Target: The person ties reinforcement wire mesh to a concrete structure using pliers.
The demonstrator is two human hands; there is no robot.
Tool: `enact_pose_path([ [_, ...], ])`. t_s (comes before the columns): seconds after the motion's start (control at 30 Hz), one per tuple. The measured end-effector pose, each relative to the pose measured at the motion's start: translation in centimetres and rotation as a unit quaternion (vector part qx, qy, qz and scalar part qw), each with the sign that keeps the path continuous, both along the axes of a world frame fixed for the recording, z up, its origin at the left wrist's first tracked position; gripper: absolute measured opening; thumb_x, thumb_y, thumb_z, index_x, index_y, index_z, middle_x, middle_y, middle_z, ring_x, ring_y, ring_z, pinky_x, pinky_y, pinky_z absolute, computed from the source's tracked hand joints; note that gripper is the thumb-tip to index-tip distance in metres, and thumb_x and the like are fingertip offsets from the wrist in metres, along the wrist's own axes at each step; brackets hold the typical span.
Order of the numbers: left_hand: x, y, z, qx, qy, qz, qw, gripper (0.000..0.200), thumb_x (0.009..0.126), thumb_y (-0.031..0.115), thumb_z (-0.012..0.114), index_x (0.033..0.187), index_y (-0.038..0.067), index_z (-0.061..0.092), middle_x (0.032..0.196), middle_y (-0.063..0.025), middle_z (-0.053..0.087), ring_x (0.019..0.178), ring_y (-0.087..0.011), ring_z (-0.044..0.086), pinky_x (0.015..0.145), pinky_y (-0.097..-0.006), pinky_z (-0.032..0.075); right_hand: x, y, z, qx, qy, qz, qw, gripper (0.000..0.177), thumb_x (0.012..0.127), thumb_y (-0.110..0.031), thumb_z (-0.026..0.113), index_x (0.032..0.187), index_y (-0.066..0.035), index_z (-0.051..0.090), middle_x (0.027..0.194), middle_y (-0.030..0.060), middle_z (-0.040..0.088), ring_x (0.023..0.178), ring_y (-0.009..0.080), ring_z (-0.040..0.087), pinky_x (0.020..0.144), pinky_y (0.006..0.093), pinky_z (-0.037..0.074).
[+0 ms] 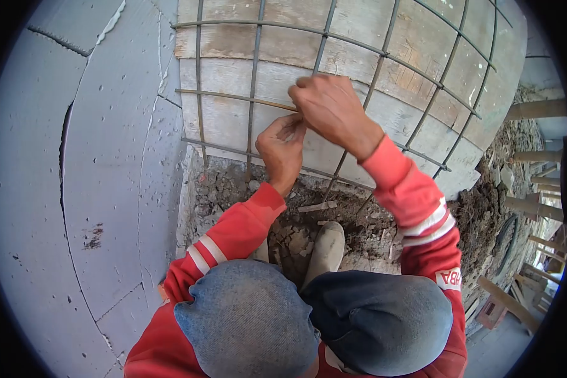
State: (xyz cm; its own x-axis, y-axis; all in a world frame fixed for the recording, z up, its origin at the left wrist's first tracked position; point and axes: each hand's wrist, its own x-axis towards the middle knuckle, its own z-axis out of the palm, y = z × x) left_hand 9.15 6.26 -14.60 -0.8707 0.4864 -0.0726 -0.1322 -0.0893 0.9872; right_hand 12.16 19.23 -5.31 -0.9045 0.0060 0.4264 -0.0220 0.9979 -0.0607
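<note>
A grid of thin steel bars (256,82) stands in front of weathered wooden boards (283,44). Both hands meet at one of the horizontal bars, near the middle of the grid. My left hand (283,150) has its thumb and fingers pressed together just below that bar; what is between them is too small to make out. My right hand (334,112) is just above and to the right, its fingers curled and touching the left fingertips. The right fingertips and anything in them are hidden behind the hand.
A grey block wall (113,145) with cracks rises on the left. Rubble and soil (220,189) lie below the boards, around my boots (326,249). On the right are wooden posts (535,109), a loose plank (507,302) and a reddish box (491,313).
</note>
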Motion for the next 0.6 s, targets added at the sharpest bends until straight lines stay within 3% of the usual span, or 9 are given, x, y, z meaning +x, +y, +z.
enact_pose_path([
  [0.07,-0.4,0.0,-0.2,-0.004,-0.005,-0.002,1.000,0.019,0.087,-0.004,0.071,0.103,-0.013,0.068,0.102,-0.0143,0.071,0.094,-0.0144,0.069,0.084,-0.0257,0.055,-2.3,1.1,-0.2,0.041,-0.042,0.030,0.998,0.009,0.076,-0.013,0.062,0.068,-0.009,0.065,0.070,0.0099,0.065,0.075,0.0280,0.068,0.064,0.0390,0.049],
  [0.17,-1.0,-0.1,-0.1,-0.028,0.089,-0.002,0.996,0.013,0.084,-0.004,0.072,0.097,-0.008,0.071,0.094,-0.0104,0.071,0.088,-0.0170,0.069,0.081,-0.0294,0.055,-4.4,2.2,-1.5,0.058,-0.071,0.040,0.995,0.010,0.078,-0.014,0.062,0.069,-0.009,0.066,0.071,0.0096,0.065,0.078,0.0276,0.068,0.073,0.0383,0.048],
  [0.23,-1.9,-0.2,-0.1,-0.085,0.343,0.003,0.935,0.008,0.080,-0.002,0.072,0.088,-0.003,0.072,0.092,-0.0098,0.069,0.087,-0.0244,0.066,0.080,-0.0364,0.052,-5.2,2.7,-2.0,0.100,-0.094,0.058,0.989,0.011,0.079,-0.014,0.062,0.069,-0.011,0.066,0.075,0.0082,0.067,0.083,0.0268,0.068,0.081,0.0389,0.046],
  [0.37,-2.5,-0.1,0.8,-0.101,0.425,-0.024,0.899,0.010,0.078,-0.001,0.070,0.088,0.000,0.070,0.096,-0.0120,0.066,0.096,-0.0326,0.060,0.084,-0.0422,0.045,-5.8,2.5,-3.7,0.109,-0.057,0.049,0.991,0.011,0.080,-0.013,0.061,0.071,-0.012,0.066,0.080,0.0077,0.067,0.086,0.0254,0.068,0.082,0.0404,0.046],
  [0.43,-2.6,-0.2,0.9,-0.170,0.483,-0.053,0.857,0.014,0.081,0.001,0.067,0.095,0.002,0.064,0.100,-0.0109,0.063,0.103,-0.0320,0.056,0.090,-0.0449,0.039,-5.2,2.0,-3.8,0.071,-0.036,0.067,0.995,0.011,0.081,-0.013,0.061,0.073,-0.011,0.067,0.082,0.0080,0.066,0.089,0.0265,0.067,0.084,0.0381,0.045],
  [0.57,-2.7,-0.2,1.0,-0.177,0.526,-0.046,0.831,0.016,0.083,-0.001,0.065,0.098,0.002,0.063,0.096,-0.0135,0.063,0.106,-0.0339,0.054,0.091,-0.0466,0.039,-1.7,1.3,-2.5,-0.028,0.057,0.040,0.997,0.012,0.083,-0.013,0.062,0.072,-0.008,0.065,0.079,0.0099,0.063,0.083,0.0298,0.066,0.078,0.0396,0.048],
  [0.6,-2.7,-0.1,1.8,-0.179,0.510,-0.057,0.839,0.013,0.083,-0.001,0.063,0.096,0.002,0.062,0.096,-0.0138,0.063,0.103,-0.0346,0.055,0.091,-0.0480,0.039,-0.4,0.9,-1.8,-0.135,0.050,-0.031,0.989,0.011,0.083,-0.013,0.063,0.076,-0.005,0.067,0.079,0.0130,0.064,0.081,0.0322,0.066,0.076,0.0412,0.050],
])
